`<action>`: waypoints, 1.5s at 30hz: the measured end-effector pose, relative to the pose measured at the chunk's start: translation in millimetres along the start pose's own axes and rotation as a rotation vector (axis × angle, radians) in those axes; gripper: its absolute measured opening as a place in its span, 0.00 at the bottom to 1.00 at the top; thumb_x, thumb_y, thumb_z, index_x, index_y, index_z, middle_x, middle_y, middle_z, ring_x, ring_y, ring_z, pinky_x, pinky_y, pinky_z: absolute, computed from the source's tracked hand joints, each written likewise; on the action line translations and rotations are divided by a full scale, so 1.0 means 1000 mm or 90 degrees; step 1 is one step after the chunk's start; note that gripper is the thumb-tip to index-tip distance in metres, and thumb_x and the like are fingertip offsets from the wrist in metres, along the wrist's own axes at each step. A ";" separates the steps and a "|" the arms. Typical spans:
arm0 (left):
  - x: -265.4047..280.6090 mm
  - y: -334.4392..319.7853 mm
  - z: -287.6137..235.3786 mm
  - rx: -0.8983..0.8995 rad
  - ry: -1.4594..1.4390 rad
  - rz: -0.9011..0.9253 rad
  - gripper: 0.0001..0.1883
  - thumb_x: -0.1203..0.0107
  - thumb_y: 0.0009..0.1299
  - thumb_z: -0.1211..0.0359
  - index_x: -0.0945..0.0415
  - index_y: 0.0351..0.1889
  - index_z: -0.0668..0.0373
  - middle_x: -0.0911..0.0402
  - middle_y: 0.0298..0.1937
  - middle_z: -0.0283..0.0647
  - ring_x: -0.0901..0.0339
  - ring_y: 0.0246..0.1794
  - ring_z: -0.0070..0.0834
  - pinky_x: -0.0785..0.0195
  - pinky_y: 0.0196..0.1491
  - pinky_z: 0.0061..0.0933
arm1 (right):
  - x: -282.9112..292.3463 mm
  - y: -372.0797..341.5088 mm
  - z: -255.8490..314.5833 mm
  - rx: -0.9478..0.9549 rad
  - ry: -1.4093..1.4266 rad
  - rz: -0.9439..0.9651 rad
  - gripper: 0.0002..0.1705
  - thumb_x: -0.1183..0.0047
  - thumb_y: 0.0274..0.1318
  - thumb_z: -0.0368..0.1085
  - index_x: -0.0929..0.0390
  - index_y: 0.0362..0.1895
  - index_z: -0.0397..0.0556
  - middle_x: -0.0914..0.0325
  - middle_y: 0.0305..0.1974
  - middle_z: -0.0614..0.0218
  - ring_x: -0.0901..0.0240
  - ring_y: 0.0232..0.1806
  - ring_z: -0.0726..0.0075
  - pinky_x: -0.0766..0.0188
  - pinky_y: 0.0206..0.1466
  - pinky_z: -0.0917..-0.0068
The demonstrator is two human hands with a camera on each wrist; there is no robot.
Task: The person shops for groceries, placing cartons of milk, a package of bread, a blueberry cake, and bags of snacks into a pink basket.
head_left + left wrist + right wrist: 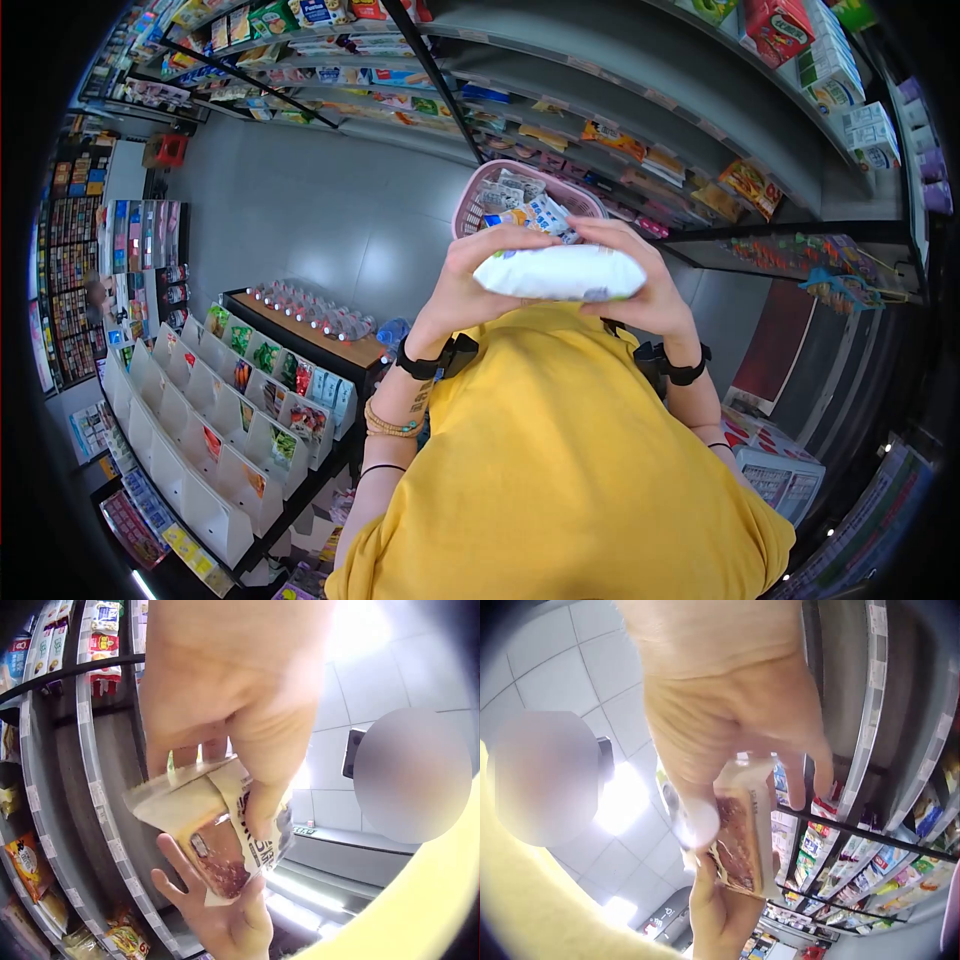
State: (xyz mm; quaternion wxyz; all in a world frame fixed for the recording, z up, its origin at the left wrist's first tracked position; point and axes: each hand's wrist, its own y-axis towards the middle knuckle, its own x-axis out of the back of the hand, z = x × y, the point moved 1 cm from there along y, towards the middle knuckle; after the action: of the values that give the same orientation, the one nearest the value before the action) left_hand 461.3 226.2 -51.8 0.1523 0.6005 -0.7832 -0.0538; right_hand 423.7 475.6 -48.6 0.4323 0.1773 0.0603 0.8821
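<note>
A white food packet (pixel 560 274) with a picture of brown-topped bread is held up in front of the chest, its narrow end showing in the head view. My left hand (pixel 478 272) grips its left side, thumb across the printed front in the left wrist view. The right hand (pixel 645 280) grips the opposite side, with some fingers spread off the packet (pixel 744 840) in the right wrist view. Just beyond both hands is a pink basket (pixel 463 210) holding several packets, one blue and white (pixel 545 212).
Shelves (pixel 640 95) of packaged snacks run along the far side and right. At the left stand a tiered white rack (pixel 215 470) of small packets and a wooden ledge (pixel 290 318) with several bottles. Grey floor (pixel 310 200) lies between.
</note>
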 end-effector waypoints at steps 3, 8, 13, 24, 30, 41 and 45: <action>-0.003 -0.001 -0.003 0.131 -0.077 -0.025 0.28 0.28 0.62 0.72 0.23 0.61 0.63 0.18 0.56 0.41 0.22 0.58 0.27 0.30 0.61 0.30 | -0.014 -0.010 -0.015 -0.139 0.206 -0.044 0.36 0.28 0.49 0.30 0.28 0.63 0.38 0.18 0.53 0.62 0.22 0.55 0.67 0.28 0.61 0.69; 0.002 -0.008 0.015 0.267 -0.276 -0.034 0.27 0.43 0.78 0.62 0.34 0.69 0.67 0.22 0.60 0.40 0.26 0.60 0.25 0.31 0.62 0.29 | -0.017 -0.008 -0.016 -0.323 0.402 -0.069 0.27 0.32 0.57 0.32 0.27 0.59 0.40 0.17 0.48 0.63 0.19 0.44 0.73 0.18 0.38 0.76; -0.002 -0.004 0.018 0.273 -0.282 -0.028 0.27 0.43 0.78 0.61 0.35 0.68 0.67 0.23 0.61 0.41 0.27 0.61 0.23 0.33 0.64 0.30 | -0.020 -0.007 -0.027 -0.327 0.470 -0.083 0.25 0.35 0.61 0.36 0.28 0.58 0.39 0.18 0.48 0.61 0.17 0.42 0.70 0.17 0.33 0.76; 0.001 -0.014 0.031 0.386 -0.200 -0.036 0.25 0.53 0.82 0.54 0.32 0.64 0.65 0.19 0.51 0.39 0.23 0.50 0.20 0.29 0.52 0.25 | -0.024 -0.003 -0.027 -0.375 0.591 -0.117 0.23 0.48 0.70 0.40 0.34 0.63 0.42 0.19 0.51 0.60 0.16 0.42 0.67 0.16 0.31 0.71; 0.002 -0.016 0.024 0.347 -0.219 -0.053 0.22 0.56 0.83 0.52 0.29 0.59 0.63 0.19 0.47 0.36 0.23 0.45 0.18 0.29 0.46 0.21 | -0.025 -0.005 -0.035 -0.390 0.663 -0.118 0.24 0.49 0.71 0.42 0.33 0.64 0.42 0.18 0.51 0.57 0.15 0.44 0.62 0.16 0.31 0.68; 0.000 -0.016 0.035 0.374 -0.316 -0.077 0.16 0.49 0.80 0.54 0.28 0.46 0.57 0.26 0.37 0.27 0.29 0.37 0.13 0.33 0.40 0.19 | -0.029 -0.012 -0.052 -0.421 0.838 -0.127 0.26 0.58 0.76 0.49 0.31 0.63 0.41 0.17 0.52 0.53 0.16 0.46 0.54 0.17 0.36 0.62; 0.004 -0.012 0.029 0.370 -0.232 -0.084 0.16 0.48 0.80 0.54 0.29 0.42 0.57 0.27 0.35 0.27 0.31 0.35 0.12 0.35 0.38 0.18 | -0.028 -0.014 -0.055 -0.419 0.780 -0.118 0.25 0.55 0.75 0.47 0.32 0.64 0.41 0.17 0.52 0.54 0.16 0.46 0.55 0.16 0.38 0.61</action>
State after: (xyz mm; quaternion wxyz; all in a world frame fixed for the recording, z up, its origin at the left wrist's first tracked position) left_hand 462.5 216.0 -81.5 -0.1710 0.6487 -0.7395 0.0553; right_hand 429.2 465.0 -110.2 0.4251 -0.4977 0.0375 0.7551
